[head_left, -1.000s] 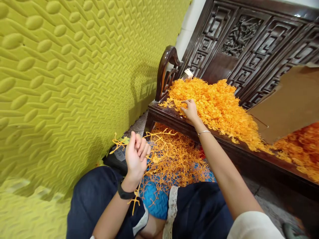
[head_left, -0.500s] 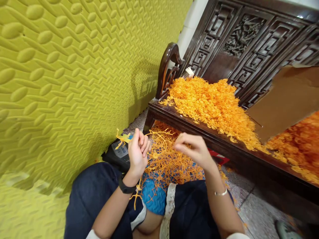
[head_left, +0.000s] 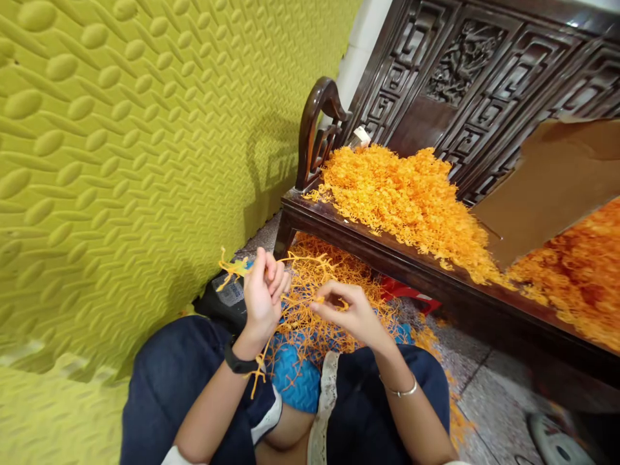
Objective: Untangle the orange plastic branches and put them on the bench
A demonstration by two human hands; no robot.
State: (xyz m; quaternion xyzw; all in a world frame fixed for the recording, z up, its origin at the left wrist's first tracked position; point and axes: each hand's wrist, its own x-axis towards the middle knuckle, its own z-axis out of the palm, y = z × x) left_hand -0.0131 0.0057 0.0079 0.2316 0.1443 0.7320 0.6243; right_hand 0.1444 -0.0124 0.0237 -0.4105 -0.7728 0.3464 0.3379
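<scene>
My left hand (head_left: 264,287), with a black band on its wrist, is closed around a thin, branched orange plastic stem (head_left: 231,270). Forked ends of it stick out on both sides of the fist, and another strand hangs down by the wrist. Just to the right, my right hand (head_left: 351,311) pinches a small orange plastic piece (head_left: 318,299) between thumb and fingertips. Beneath both hands spreads a tangle of orange branched stems (head_left: 303,323), lying partly over a blue textured mat (head_left: 293,374) in front of my lap.
A dark carved wooden bench (head_left: 358,242) carries a heap of small orange plastic pieces (head_left: 397,194) and a brown cardboard sheet (head_left: 547,187). Yellow padded matting (head_left: 145,161) covers the left wall. A black mesh-sided bag (head_left: 225,303) and a red plastic object (head_left: 411,294) lie low down.
My right hand has moved left and down, closer to my left hand, and a small orange piece now shows at its fingertips. My left hand keeps its hold on the stem.
</scene>
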